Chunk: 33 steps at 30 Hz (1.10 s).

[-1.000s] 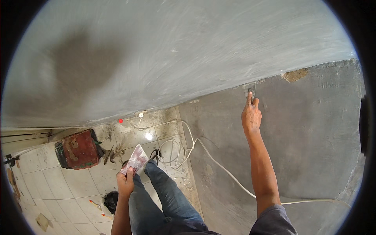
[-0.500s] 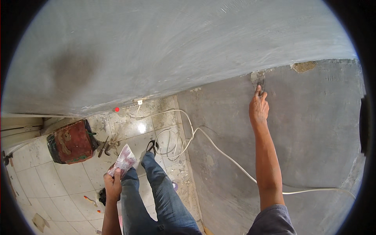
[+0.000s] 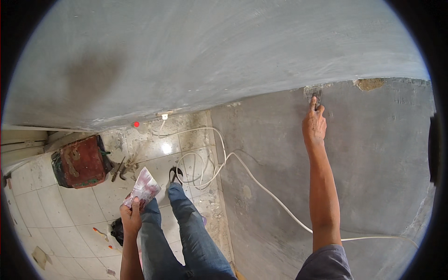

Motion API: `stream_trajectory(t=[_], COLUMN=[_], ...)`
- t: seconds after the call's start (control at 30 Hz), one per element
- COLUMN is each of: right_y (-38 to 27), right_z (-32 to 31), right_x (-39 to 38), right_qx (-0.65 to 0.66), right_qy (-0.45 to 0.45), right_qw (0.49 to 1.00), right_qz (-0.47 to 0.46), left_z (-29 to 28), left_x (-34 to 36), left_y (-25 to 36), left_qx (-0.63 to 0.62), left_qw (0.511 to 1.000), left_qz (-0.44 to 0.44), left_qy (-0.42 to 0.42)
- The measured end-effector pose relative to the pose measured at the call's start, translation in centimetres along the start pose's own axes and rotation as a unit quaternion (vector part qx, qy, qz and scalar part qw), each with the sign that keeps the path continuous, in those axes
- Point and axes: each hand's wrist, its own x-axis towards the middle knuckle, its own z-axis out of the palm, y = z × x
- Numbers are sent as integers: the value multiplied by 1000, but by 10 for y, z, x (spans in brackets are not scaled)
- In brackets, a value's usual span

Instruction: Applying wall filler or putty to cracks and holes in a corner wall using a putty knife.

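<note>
On the right, my right hand (image 3: 314, 125) is closed around the handle of a putty knife (image 3: 312, 92). Its wide, stained blade lies against the grey wall (image 3: 275, 135), close to the corner where that wall meets the other grey wall (image 3: 224, 51). Further right along this corner is a chipped patch (image 3: 371, 84) of bare brown plaster. Low on the left, my left hand (image 3: 131, 217) grips a flat, pale piece (image 3: 143, 187) with reddish smears, thumb on top. Whether it is a packet or a folded sheet I cannot tell.
A loose white cable (image 3: 261, 184) loops over the tiled floor and runs across the right wall from a white plug (image 3: 164, 116). A dirty red container (image 3: 83, 163) stands at left, hand tools (image 3: 120, 171) beside it. Below lie a black bag (image 3: 117, 231) and an orange-handled tool (image 3: 100, 232).
My right hand and the putty knife have shifted slightly right in view, and the blade sits flatter across the corner. My left hand keeps its hold; the whole view has shifted a little.
</note>
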Motion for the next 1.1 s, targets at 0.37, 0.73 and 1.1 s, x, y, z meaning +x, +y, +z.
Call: stream_trajectory(t=[0.37, 0.73, 1.1], right_y=[-4, -12, -8], right_z=[7, -7, 1], right_x=[0, -7, -7], right_qx=[59, 38, 59], right_qy=[34, 19, 46], right_qw=[997, 999, 997], right_qz=[-17, 3, -4], left_z=[25, 22, 45], left_x=[5, 4, 2], left_y=[8, 5, 13], left_qx=[-4, -10, -32], left_qw=[999, 999, 998], left_qz=[-29, -27, -26], left_qy=[-18, -15, -40])
